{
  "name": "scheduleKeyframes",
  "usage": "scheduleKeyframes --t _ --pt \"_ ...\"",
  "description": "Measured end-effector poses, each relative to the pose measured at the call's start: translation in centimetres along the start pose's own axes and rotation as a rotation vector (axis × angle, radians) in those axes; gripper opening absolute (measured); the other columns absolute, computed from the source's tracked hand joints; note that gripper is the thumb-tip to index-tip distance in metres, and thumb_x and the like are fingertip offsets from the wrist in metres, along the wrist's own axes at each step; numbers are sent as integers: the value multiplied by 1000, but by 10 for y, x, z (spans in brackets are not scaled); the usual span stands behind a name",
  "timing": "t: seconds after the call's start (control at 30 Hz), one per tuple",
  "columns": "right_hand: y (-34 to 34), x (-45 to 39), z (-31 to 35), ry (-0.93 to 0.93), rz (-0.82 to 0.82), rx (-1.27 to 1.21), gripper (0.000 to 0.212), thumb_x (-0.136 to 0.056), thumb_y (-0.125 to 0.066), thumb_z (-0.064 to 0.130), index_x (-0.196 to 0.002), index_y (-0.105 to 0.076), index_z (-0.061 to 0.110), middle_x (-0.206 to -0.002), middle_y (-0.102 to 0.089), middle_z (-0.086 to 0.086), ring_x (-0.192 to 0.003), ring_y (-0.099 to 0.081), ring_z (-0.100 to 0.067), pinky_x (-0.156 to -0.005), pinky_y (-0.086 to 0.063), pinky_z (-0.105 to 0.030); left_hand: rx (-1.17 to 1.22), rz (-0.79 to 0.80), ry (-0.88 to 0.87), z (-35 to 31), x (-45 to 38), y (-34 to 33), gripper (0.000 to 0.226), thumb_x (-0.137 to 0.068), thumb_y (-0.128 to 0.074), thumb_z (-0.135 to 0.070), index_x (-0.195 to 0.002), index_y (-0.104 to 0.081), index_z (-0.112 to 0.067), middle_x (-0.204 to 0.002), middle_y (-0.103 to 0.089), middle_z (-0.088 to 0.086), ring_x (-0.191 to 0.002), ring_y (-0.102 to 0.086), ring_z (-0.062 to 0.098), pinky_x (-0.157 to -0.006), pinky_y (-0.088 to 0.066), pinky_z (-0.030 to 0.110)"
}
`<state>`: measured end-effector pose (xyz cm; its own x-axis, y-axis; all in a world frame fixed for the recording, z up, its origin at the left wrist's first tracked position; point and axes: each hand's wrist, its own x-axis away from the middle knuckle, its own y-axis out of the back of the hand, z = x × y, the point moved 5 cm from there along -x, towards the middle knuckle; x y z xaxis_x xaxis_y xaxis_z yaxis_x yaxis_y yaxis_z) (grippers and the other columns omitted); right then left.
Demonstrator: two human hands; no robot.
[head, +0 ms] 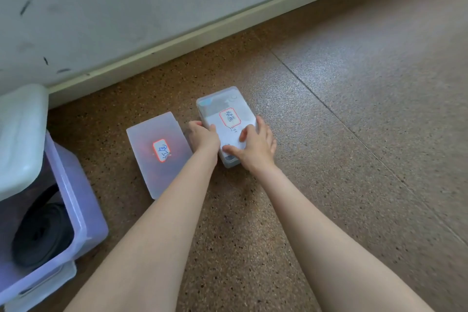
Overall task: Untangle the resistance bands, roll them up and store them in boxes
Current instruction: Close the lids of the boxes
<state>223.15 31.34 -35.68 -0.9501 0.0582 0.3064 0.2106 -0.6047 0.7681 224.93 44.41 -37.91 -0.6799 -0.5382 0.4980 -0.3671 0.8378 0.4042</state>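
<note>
**Reader:** Hands first, please. What are they doing?

**Describer:** Both hands reach forward on bare forearms to one small translucent lidded box (224, 119) standing on the floor. Left hand (202, 135) grips the box's left edge, fingers curled round the side, thumb lying on the lid. Right hand (255, 145) lies on the lid's near right part, fingers spread and bent, fingertips (243, 135) pressing down, thumb along the near edge.

**Reader:** Anything on the lid?

**Describer:** A white label with a red border (229, 117) carries handwritten blue characters. I cannot make out what is inside the box.

**Reader:** Are there other boxes?

**Describer:** Yes. Just to its left lies a second translucent box (152, 159), lid on, with its own red-bordered label (161, 150); a reddish tint shows through the plastic. The left forearm crosses its near right corner.

**Reader:** And the bands?

**Describer:** At the far left edge stands a purple open bin (81, 210) holding a black rolled band (40, 233). A pale frosted lid (20, 139) rests across the bin's far side.

**Reader:** The setting?

**Describer:** A brown speckled floor (354, 134) meets a scuffed grey wall (126, 7) along a pale baseboard (228, 25).
</note>
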Motion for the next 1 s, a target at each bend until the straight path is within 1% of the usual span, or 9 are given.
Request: scheduleKeyframes --t 0.1,0.2,0.33,0.4,0.47,0.57,0.67,0.87,1.0 --pt "7 6 6 -38 11 62 52 -80 -68 41 -116 -48 10 -157 -6 -6 -144 -1 -30 -114 -6 -49 -115 71 -57 -9 9 7 32 -92 -51 -10 -122 -41 -13 -128 -51 13 -115 -52 28 -84 -46 33" --pt "17 22 25 -39 -54 45 41 -86 -62 33 -119 -51 10 -151 -19 -11 -141 -10 -30 -113 -13 -44 -316 153 -208 -18 36 33 32 -89 -51 -5 -121 -50 -11 -128 -52 11 -115 -51 26 -92 -45 33" --pt "25 55 66 37 -122 -122 26 -92 -49 17 -116 -52 8 -133 -42 -14 -124 -35 -31 -96 -30 -36 -348 35 -415 -14 81 116 19 -94 -48 -10 -110 -56 -14 -118 -55 7 -95 -48 11 -75 -40 21" --pt "18 74 96 65 -68 -252 24 -94 -46 14 -116 -52 8 -124 -52 -14 -114 -49 -28 -83 -36 -29 -381 -54 -517 -12 100 172 18 -93 -49 -8 -107 -58 -13 -113 -58 6 -93 -50 10 -67 -40 16" --pt "-2 97 131 83 67 -356 25 -96 -45 16 -120 -50 12 -121 -56 -11 -109 -55 -24 -81 -43 -26 -379 -147 -568 -9 113 229 21 -90 -48 -3 -105 -61 -10 -108 -60 8 -95 -56 19 -72 -43 22" --pt "-37 135 182 161 246 -410 34 -97 -45 20 -129 -44 11 -126 -53 -13 -115 -52 -27 -98 -45 -39 -351 -251 -499 3 113 305 25 -88 -46 0 -109 -59 -5 -113 -60 14 -105 -56 29 -85 -41 32" --pt "-70 155 227 242 350 -333 49 -96 -48 26 -140 -34 10 -141 -43 -12 -129 -41 -28 -105 -36 -38 -433 -301 -390 27 92 359 34 -90 -46 -2 -123 -51 -2 -128 -50 19 -118 -46 33 -97 -34 35" --pt "-135 125 288 196 332 -352 64 -94 -51 33 -144 -22 6 -144 -37 -15 -131 -38 -31 -104 -32 -38 -661 -288 -365 50 29 401 43 -96 -40 -14 -139 -38 -5 -145 -34 19 -132 -31 34 -108 -23 40" --pt "-159 100 298 72 205 -306 53 -91 -57 26 -136 -35 8 -133 -48 -13 -121 -48 -30 -96 -40 -40 -635 -211 -362 61 11 396 38 -98 -39 -17 -133 -46 -5 -141 -40 17 -129 -35 32 -107 -22 35"
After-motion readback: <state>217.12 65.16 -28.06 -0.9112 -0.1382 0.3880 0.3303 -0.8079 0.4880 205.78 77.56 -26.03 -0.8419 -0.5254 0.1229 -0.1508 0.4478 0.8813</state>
